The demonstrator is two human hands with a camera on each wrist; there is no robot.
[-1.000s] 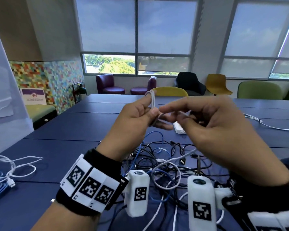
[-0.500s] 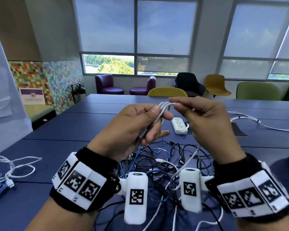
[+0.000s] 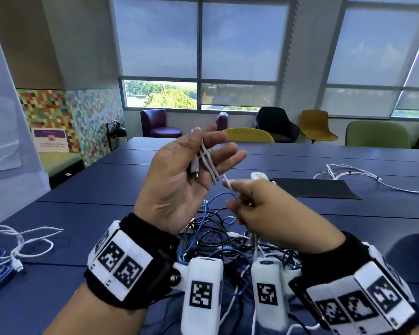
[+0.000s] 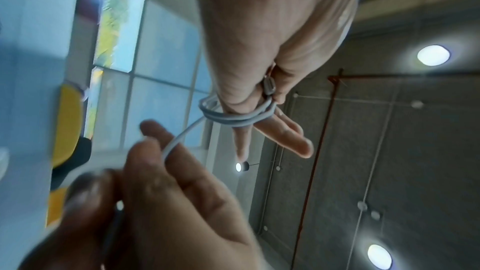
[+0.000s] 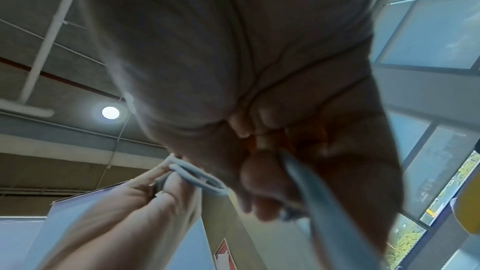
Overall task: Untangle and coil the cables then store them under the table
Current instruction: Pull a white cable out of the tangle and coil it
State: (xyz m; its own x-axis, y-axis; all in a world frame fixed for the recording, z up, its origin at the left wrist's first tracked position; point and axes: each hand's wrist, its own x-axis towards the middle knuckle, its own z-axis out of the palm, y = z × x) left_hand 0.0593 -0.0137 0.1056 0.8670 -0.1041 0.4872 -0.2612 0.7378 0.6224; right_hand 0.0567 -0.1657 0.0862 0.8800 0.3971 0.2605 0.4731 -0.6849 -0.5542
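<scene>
STEP: coiling white cable (image 3: 209, 163) | left grip (image 3: 179, 180) is holding loops | right grip (image 3: 259, 209) is pinching and feeding its tail | REMAINING: tangled pile (image 3: 218, 228) is lying at near counter (image 3: 107, 213) edge; nothing is being stored yet

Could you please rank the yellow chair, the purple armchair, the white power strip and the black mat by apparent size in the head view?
1. black mat
2. purple armchair and yellow chair: too alike to rank
3. white power strip, mostly hidden behind the right hand

You've got a thin white cable (image 3: 209, 163) looped several times around your raised fingers, its metal plug (image 3: 196, 167) hanging by the palm. Below it, a tangled pile of black, blue and white cables (image 3: 218, 228) lies on the blue table (image 3: 87, 213).
</scene>
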